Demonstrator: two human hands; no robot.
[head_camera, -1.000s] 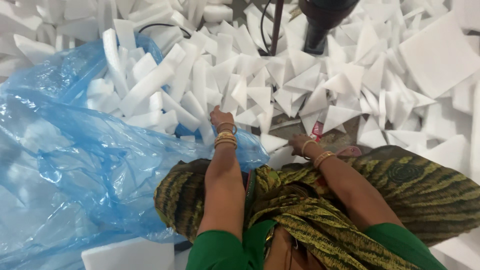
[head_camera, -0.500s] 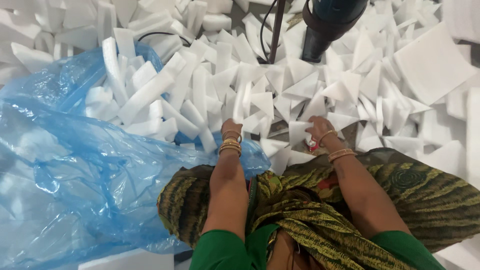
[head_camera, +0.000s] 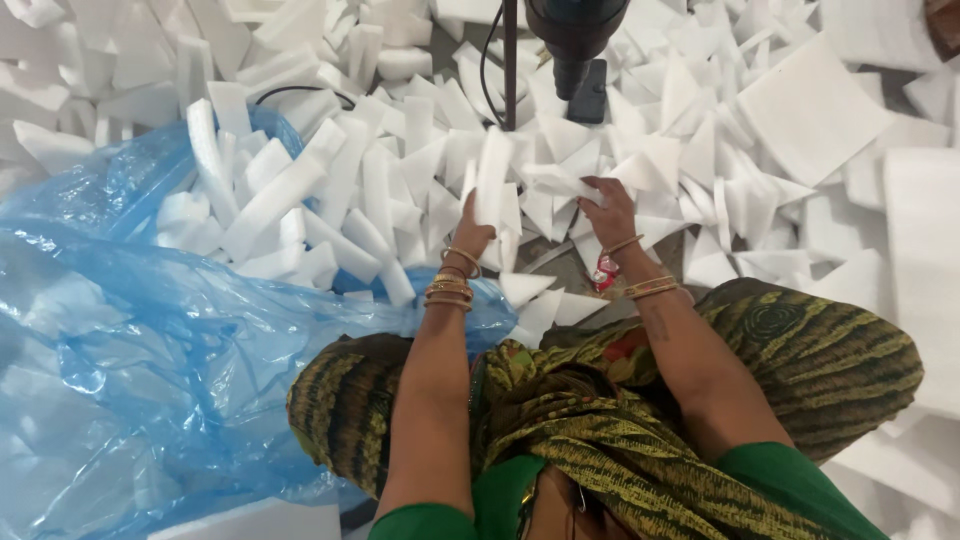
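**Both hands now up in the foam pile, grabbing offcuts**

Only the head view to go on, so here's what it shows.

A second ago both hands were low, close to the lap. Half a second ago they had started to reach forward. Now they're well out into the heap. The left hand (head_camera: 470, 232) is closed around a tall white foam strip (head_camera: 492, 178), holding it upright just above the other pieces. The right hand (head_camera: 610, 208) has its fingers curled over a flat triangular foam offcut (head_camera: 560, 182) right beside that strip; it looks like a grip, though the fingertips are partly hidden, so I can't swear it's fully clamped. The two pieces sit nearly touching, between the hands.

My read: this has gone from reaching to picking, with a piece in each hand.

Around them: the blue plastic bag (head_camera: 120, 340) lies open to the left, already holding a load of foam chunks near its mouth. A dark machine head (head_camera: 577, 30) hangs above the pile at the top, with a black cable (head_camera: 300, 92) trailing over the foam. Larger foam sheets (head_camera: 810, 105) lie off to the right.
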